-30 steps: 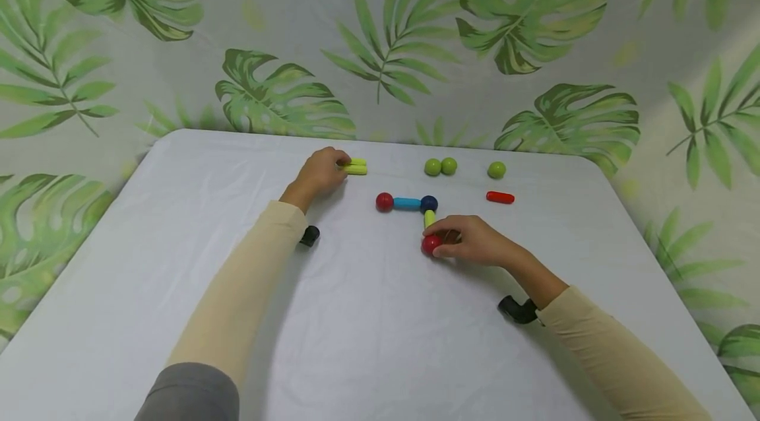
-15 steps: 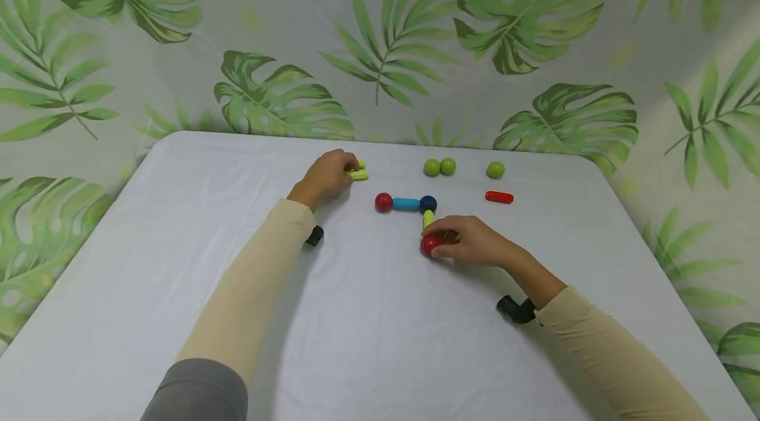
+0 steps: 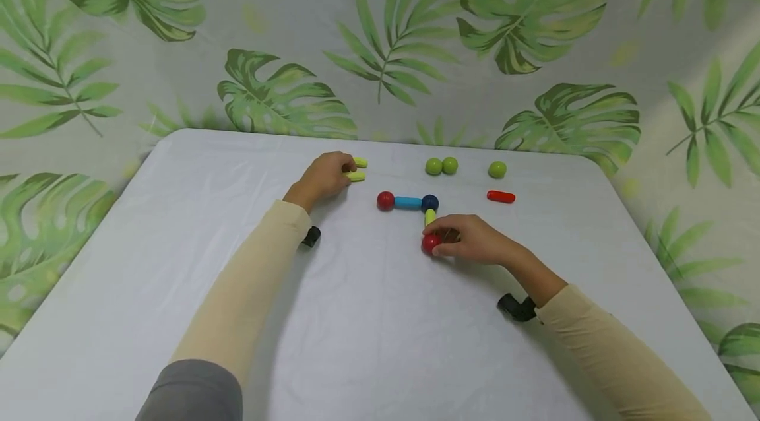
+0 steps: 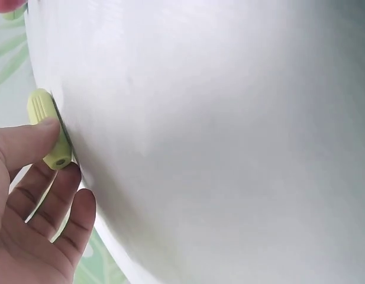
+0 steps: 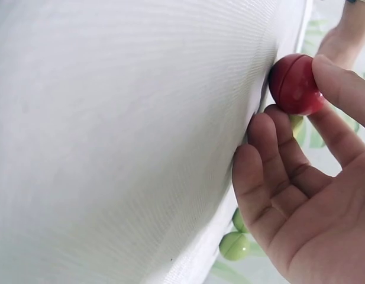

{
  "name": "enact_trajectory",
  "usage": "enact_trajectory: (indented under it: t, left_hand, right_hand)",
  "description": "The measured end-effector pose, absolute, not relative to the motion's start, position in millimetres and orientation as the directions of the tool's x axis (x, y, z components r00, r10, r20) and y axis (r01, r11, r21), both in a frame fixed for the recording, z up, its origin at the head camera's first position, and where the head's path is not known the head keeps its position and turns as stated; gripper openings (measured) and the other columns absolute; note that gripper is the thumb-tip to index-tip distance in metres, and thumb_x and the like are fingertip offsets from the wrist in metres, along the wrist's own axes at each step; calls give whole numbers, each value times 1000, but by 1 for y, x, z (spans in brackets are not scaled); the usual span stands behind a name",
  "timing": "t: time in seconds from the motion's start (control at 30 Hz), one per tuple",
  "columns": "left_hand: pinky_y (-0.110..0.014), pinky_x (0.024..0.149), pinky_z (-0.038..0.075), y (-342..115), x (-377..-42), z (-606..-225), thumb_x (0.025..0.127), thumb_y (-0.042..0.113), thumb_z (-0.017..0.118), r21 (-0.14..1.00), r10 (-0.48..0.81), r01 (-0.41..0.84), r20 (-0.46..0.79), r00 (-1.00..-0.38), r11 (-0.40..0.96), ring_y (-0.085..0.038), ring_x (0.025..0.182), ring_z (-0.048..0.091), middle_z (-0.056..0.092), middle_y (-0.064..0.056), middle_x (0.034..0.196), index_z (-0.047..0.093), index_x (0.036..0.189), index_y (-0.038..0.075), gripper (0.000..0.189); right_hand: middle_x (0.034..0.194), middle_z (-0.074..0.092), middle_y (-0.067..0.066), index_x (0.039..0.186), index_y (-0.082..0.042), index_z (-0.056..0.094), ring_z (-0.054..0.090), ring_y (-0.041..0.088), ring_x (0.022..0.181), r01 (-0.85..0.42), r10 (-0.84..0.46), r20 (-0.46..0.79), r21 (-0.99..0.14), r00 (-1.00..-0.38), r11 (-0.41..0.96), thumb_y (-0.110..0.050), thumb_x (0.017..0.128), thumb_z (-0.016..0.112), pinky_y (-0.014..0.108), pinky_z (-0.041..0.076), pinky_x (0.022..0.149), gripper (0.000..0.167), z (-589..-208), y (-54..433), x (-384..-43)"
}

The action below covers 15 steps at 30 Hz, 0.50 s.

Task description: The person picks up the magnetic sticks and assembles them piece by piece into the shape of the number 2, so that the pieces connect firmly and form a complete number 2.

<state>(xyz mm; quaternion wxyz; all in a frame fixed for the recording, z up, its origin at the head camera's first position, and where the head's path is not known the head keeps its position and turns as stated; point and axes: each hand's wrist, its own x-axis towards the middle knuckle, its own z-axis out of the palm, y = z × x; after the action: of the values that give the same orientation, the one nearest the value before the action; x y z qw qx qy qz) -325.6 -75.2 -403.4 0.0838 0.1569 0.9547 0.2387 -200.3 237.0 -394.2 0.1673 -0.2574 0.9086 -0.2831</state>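
My left hand (image 3: pixel 325 175) is at the back left of the table, pinching a yellow-green rod (image 4: pixel 50 130) between thumb and fingers. A second yellow-green rod (image 3: pixel 360 161) lies just behind it, apart from it. Nearer the middle, my right hand (image 3: pixel 472 239) holds a red ball (image 5: pixel 296 84) with thumb and fingertips. This ball sits at the near end of another yellow-green rod (image 3: pixel 430 217), partly covered by the fingers. That rod meets a dark blue ball (image 3: pixel 430 203), from which a light blue rod (image 3: pixel 408 203) runs left to another red ball (image 3: pixel 385 201).
Along the back of the white table (image 3: pixel 356 335) sit a pair of green balls (image 3: pixel 442 165) and a single green ball (image 3: pixel 497 169). A red rod (image 3: pixel 501 196) lies right of the joined pieces. Leaf-patterned cloth (image 3: pixel 392 45) hangs behind.
The two yellow-green rods lay side by side; the nearer one has come toward me in my left hand, leaving a gap. My right hand stays on the red ball.
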Motion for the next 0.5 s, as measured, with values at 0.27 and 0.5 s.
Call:
enact_trajectory:
  t: [0.27,0.5]
  left_hand:
    - [-44,100,47,-87,-315,-386,91,7,61,507,402,339,-16,-916,793,-29,109,59,65,-15,118,67,117,5,27]
    - [-41,89,53,-105,-266,-373,90,7,68,521,570,534,107,-815,666,-28,100,64,67,-14,110,67,119,2,29]
  right_hand:
    - [115,66,5,127,-15,65,58,19,100,-356,-549,-180,-592,-816,723,-19,89,73,27,53,82,39,-391,240,-202]
    - [117,66,6,127,-14,65,59,20,100,-368,-558,-158,-603,-814,708,-17,88,75,27,54,83,40,-396,238,-201]
